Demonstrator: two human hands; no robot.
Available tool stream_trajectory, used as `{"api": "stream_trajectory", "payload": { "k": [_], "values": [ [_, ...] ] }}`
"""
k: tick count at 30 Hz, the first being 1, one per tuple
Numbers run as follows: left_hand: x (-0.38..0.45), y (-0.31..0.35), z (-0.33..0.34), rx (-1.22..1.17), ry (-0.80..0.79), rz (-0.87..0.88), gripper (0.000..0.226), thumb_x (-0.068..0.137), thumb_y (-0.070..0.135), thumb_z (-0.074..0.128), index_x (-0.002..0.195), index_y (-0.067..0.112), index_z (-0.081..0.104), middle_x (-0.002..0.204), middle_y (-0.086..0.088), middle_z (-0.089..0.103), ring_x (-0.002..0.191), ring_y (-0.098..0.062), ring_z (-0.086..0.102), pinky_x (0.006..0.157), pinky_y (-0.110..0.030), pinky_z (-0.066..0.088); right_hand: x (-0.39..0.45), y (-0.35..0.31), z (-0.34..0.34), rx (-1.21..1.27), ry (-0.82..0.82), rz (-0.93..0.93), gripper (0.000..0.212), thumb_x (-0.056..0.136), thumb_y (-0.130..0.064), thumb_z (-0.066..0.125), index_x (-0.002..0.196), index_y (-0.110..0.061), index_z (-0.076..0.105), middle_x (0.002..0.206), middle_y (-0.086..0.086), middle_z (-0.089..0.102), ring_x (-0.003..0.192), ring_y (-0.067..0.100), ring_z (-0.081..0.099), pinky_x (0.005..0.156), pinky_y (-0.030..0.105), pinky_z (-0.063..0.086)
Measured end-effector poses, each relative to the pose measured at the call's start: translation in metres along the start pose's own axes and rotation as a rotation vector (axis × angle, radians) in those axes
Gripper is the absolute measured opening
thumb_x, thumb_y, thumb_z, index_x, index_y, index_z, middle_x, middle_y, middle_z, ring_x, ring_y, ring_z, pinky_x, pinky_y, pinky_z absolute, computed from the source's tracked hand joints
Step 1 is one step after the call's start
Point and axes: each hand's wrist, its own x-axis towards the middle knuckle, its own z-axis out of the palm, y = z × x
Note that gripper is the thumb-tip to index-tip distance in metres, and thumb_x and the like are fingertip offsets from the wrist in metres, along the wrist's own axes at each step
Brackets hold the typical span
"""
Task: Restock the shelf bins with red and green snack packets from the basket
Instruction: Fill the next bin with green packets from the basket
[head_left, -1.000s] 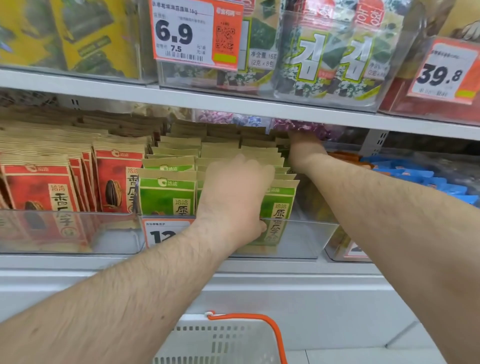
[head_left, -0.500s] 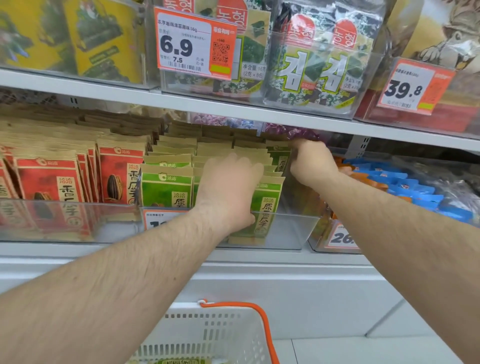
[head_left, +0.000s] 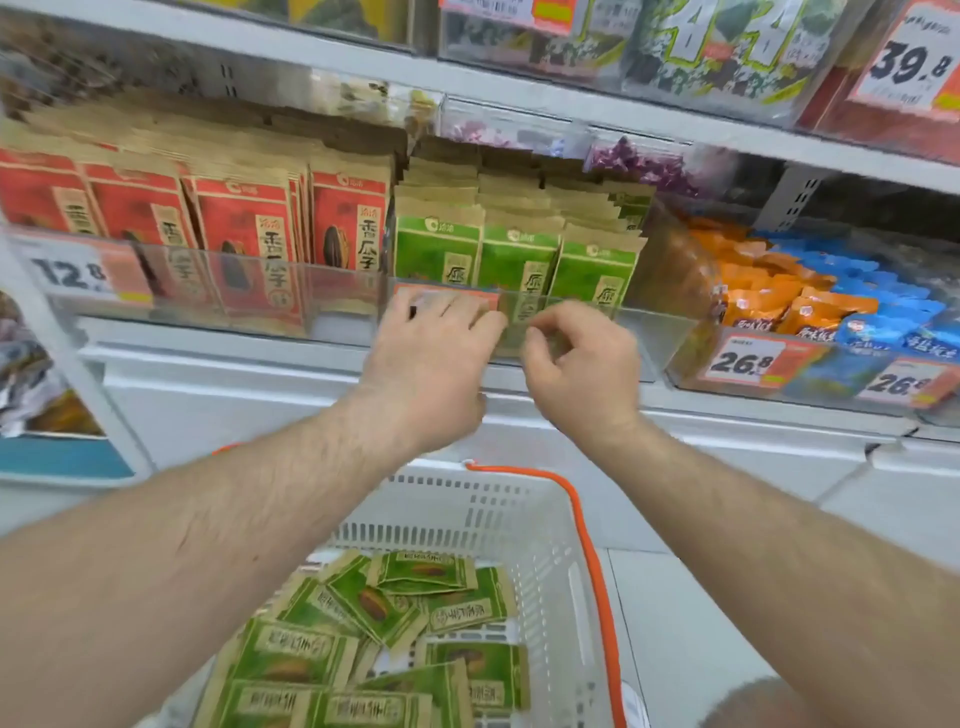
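Observation:
Green snack packets (head_left: 514, 260) stand in rows in a clear shelf bin (head_left: 654, 338). To their left, red snack packets (head_left: 244, 228) fill the neighbouring clear bin (head_left: 343, 291). My left hand (head_left: 426, 364) hovers in front of the green bin's front wall with fingers straight, holding nothing. Beside it my right hand (head_left: 582, 364) has loosely curled fingers and is empty too. Below both hands a white basket (head_left: 550, 561) with an orange handle holds several loose green packets (head_left: 374, 618).
Orange and blue snack bags (head_left: 810, 306) fill the bin to the right, with 26.8 price tags (head_left: 740, 361). A 12.8 tag (head_left: 67, 270) hangs at the left. The shelf above (head_left: 519, 98) carries seaweed packs. White shelf base (head_left: 260, 395) lies below the bins.
Both hands have pulled back out of the green bin and down to its front wall. The view has tilted down, so the basket's green packets now show.

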Motion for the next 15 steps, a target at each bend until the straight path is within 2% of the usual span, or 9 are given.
{"api": "stream_trajectory", "payload": {
  "k": [3,6,9,13,15],
  "values": [
    [-0.042,-0.023,0.006,0.009,-0.218,-0.056,0.054,0.081,0.036,0.064,0.132,0.026,0.047,0.134,0.005,0.052,0.129,-0.019,0.044,0.107,-0.041,0.025,-0.043,-0.012,0.033,0.028,-0.276,0.059,0.02,0.078,-0.024,0.052,0.07,-0.013,0.066,0.068,0.0,0.066,0.065,0.019,0.057,0.061,0.03,0.044],
    [-0.075,-0.044,0.012,-0.028,-0.383,-0.095,0.047,0.086,0.038,0.058,0.132,0.033,0.048,0.133,0.009,0.054,0.127,-0.017,0.045,0.103,-0.037,0.027,-0.084,-0.009,0.063,-0.061,-0.714,0.179,0.013,0.085,-0.021,0.057,0.079,-0.014,0.066,0.084,0.004,0.07,0.081,0.029,0.063,0.069,0.036,0.051],
    [-0.095,-0.061,0.019,-0.055,-0.501,-0.143,0.044,0.086,0.039,0.058,0.129,0.035,0.051,0.131,0.01,0.056,0.121,-0.017,0.05,0.102,-0.038,0.033,-0.126,-0.003,0.089,-0.152,-1.048,0.349,0.012,0.089,-0.02,0.053,0.082,-0.019,0.063,0.094,0.007,0.069,0.089,0.03,0.063,0.07,0.031,0.046],
    [-0.101,-0.071,0.03,-0.176,-0.634,-0.215,0.043,0.086,0.042,0.062,0.128,0.037,0.052,0.128,0.01,0.057,0.115,-0.016,0.054,0.094,-0.035,0.045,-0.187,0.008,0.121,-0.153,-1.243,0.782,0.019,0.091,-0.016,0.054,0.095,-0.008,0.071,0.094,0.009,0.071,0.09,0.024,0.065,0.082,0.032,0.055],
    [-0.101,-0.071,0.038,-0.193,-0.696,-0.197,0.043,0.085,0.041,0.062,0.127,0.037,0.052,0.126,0.01,0.058,0.107,-0.016,0.056,0.089,-0.034,0.048,-0.213,0.007,0.131,-0.147,-1.291,0.958,0.015,0.093,-0.015,0.054,0.096,-0.011,0.068,0.092,0.008,0.068,0.08,0.02,0.062,0.076,0.029,0.056]
  ]
}}
